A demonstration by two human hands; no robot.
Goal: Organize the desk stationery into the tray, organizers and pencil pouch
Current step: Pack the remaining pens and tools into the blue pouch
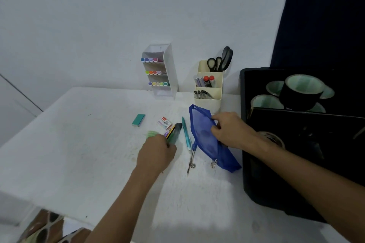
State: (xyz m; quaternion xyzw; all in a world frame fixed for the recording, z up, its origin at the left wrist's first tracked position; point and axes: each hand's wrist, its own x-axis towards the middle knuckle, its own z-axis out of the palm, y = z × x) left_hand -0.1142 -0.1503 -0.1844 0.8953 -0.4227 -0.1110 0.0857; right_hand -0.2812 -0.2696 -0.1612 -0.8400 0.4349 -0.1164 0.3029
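A blue mesh pencil pouch [205, 136] lies on the white desk [83, 144] beside a black tray [296, 163]. My right hand [230, 130] grips the pouch's upper edge. My left hand [156, 154] is closed around a bundle of pens [173, 131], blurred, with something green beside it. A teal pen [186, 132] and a metal compass [191, 162] lie between my hands. A small staple box [165, 122] and a teal eraser [138, 119] rest further left.
A white slanted organizer [167, 77] holds rows of coloured highlighters at the back. A cream organizer [209, 89] holds scissors, markers and pens. The black tray holds several tape rolls [302, 92]. The desk's front edge runs near the bottom left.
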